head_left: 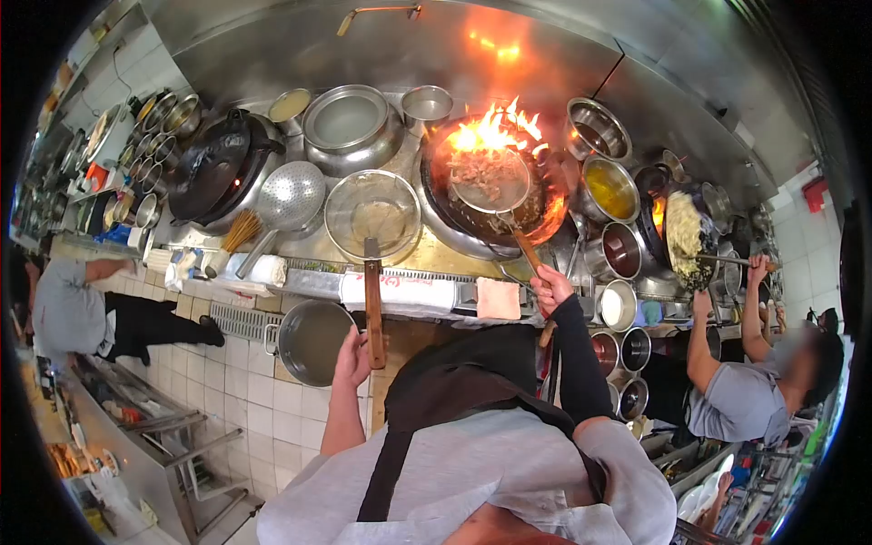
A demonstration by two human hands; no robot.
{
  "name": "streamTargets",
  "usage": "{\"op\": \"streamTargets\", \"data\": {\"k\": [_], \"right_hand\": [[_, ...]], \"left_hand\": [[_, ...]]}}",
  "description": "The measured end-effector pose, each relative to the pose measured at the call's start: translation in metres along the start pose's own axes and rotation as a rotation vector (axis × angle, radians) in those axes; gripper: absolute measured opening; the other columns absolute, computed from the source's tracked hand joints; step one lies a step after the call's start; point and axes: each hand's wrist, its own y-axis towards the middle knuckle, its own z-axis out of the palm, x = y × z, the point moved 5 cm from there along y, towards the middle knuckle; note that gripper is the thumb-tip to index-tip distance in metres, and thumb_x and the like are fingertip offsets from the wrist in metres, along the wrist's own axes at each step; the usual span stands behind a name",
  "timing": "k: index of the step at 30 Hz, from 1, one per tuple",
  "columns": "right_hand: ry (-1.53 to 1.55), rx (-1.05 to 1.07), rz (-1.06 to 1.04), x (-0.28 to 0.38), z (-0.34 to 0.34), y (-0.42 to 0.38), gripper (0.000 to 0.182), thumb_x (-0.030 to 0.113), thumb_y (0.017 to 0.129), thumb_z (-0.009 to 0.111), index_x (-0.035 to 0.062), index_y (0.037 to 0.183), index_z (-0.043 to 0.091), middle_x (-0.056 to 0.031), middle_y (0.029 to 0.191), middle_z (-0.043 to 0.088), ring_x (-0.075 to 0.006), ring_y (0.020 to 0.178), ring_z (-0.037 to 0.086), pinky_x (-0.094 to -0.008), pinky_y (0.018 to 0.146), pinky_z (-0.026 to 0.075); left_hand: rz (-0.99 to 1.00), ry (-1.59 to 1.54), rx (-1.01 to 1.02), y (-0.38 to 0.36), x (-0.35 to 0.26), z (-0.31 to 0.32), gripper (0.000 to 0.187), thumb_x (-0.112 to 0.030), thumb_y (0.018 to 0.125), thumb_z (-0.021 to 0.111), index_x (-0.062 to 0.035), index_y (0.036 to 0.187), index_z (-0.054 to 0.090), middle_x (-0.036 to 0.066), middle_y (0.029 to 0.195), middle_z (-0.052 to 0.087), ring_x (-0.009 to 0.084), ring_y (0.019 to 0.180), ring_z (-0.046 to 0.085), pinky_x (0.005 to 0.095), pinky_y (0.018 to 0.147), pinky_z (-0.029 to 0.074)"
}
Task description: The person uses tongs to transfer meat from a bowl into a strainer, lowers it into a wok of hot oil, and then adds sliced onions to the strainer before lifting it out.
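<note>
My right hand (551,289) is wrapped round the wooden handle of a mesh strainer (465,202). The strainer holds browned meat pieces (495,174) over a wok (452,222), and tall flames (495,127) rise behind and around them. My left hand (351,358) is low by the counter's front edge, fingers curled, between the rim of a deep metal pot (313,343) and the wooden handle of a second mesh strainer (372,216); I cannot tell which it grips. That second strainer lies across the counter with its handle jutting over the edge.
A perforated ladle (291,195), a bamboo brush (242,230) and a black wok (213,168) are to the left. A large lidded pot (352,127) stands at the back. Bowls of yellow liquid (611,189) and dark liquid (621,250) line the right. A co-worker (740,386) tends another wok.
</note>
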Motion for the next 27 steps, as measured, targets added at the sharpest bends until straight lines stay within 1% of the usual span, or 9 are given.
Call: {"op": "streamTargets", "data": {"k": [4,8,10,14,15,17,20,25,27], "right_hand": [[-0.090,-0.031,-0.041,0.000,0.028,-0.036,0.019,0.017,0.101,0.052,0.0103,0.119,0.048,-0.0027,0.073,0.049,-0.0035,0.046,0.033,-0.0182,0.035,0.020],[-0.281,-0.071,-0.055,0.011,0.068,-0.059,0.038,0.015,0.101,0.053,0.0103,0.138,0.048,-0.0011,0.070,0.050,-0.0039,0.045,0.033,-0.0186,0.035,0.019],[-0.428,-0.084,-0.064,0.010,0.085,-0.056,0.047,0.015,0.099,0.057,0.0105,0.145,0.045,0.0003,0.069,0.053,-0.0039,0.044,0.035,-0.0204,0.035,0.020],[-0.701,-0.019,-0.153,-0.025,0.125,-0.009,0.044,0.013,0.097,0.058,0.0081,0.140,0.050,0.0030,0.070,0.054,-0.0041,0.048,0.041,-0.0215,0.041,0.030],[-1.003,-0.020,-0.393,-0.037,0.123,0.020,0.043,0.013,0.094,0.059,0.0068,0.136,0.053,-0.0083,0.075,0.065,-0.0195,0.054,0.059,-0.0321,0.050,0.046],[-1.488,-0.199,-0.941,-0.050,0.167,0.022,0.044,0.014,0.091,0.059,0.0066,0.134,0.053,-0.0231,0.085,0.069,-0.0391,0.075,0.067,-0.0448,0.067,0.052],[-1.379,-0.258,-0.783,-0.042,0.193,0.015,0.045,0.015,0.090,0.058,0.0078,0.134,0.052,-0.0300,0.092,0.066,-0.0479,0.089,0.064,-0.0506,0.076,0.051],[-1.324,-0.373,-1.041,0.011,0.157,-0.013,0.045,0.014,0.091,0.062,0.0072,0.134,0.052,-0.0260,0.106,0.067,-0.0440,0.099,0.065,-0.0436,0.084,0.053],[-1.267,-0.486,-0.905,0.037,0.121,-0.025,0.043,0.016,0.092,0.061,0.0045,0.132,0.053,-0.0261,0.106,0.068,-0.0445,0.102,0.063,-0.0455,0.085,0.052]], "left_hand": [[0.126,0.136,0.082,0.017,0.004,0.013,0.035,-0.031,0.105,0.047,-0.0034,0.126,0.044,0.017,0.105,0.065,0.0175,0.077,0.060,0.0327,0.064,0.054],[0.165,0.224,0.003,0.019,0.002,0.016,0.012,-0.020,0.107,0.042,-0.0082,0.107,0.044,0.009,0.081,0.058,0.0113,0.060,0.048,0.0259,0.049,0.043],[0.155,0.282,-0.002,0.020,-0.003,0.015,0.012,-0.021,0.107,0.042,-0.0088,0.107,0.044,0.009,0.081,0.058,0.0115,0.059,0.049,0.0253,0.048,0.042],[0.117,0.406,-0.037,0.006,-0.017,0.018,0.013,-0.020,0.107,0.040,-0.0084,0.111,0.044,0.008,0.080,0.057,0.0111,0.057,0.049,0.0244,0.046,0.041],[0.115,0.428,-0.045,0.007,-0.020,0.014,0.014,-0.019,0.107,0.040,-0.0075,0.114,0.044,0.007,0.080,0.057,0.0109,0.057,0.048,0.0244,0.046,0.042],[0.112,0.413,-0.050,0.010,-0.022,0.008,0.015,-0.019,0.107,0.041,-0.0061,0.114,0.044,0.008,0.081,0.057,0.0110,0.059,0.049,0.0247,0.047,0.043],[0.122,0.344,-0.023,0.010,-0.026,0.004,0.015,-0.019,0.107,0.042,-0.0052,0.112,0.045,0.008,0.082,0.058,0.0112,0.060,0.049,0.0248,0.049,0.043],[0.118,0.403,-0.040,0.006,-0.026,0.006,0.017,-0.021,0.106,0.044,-0.0052,0.111,0.048,0.010,0.085,0.062,0.0124,0.063,0.053,0.0258,0.051,0.047],[0.125,0.345,-0.048,0.003,-0.023,0.002,0.019,-0.023,0.106,0.045,-0.0053,0.113,0.049,0.011,0.088,0.064,0.0133,0.065,0.056,0.0265,0.053,0.049]]}}
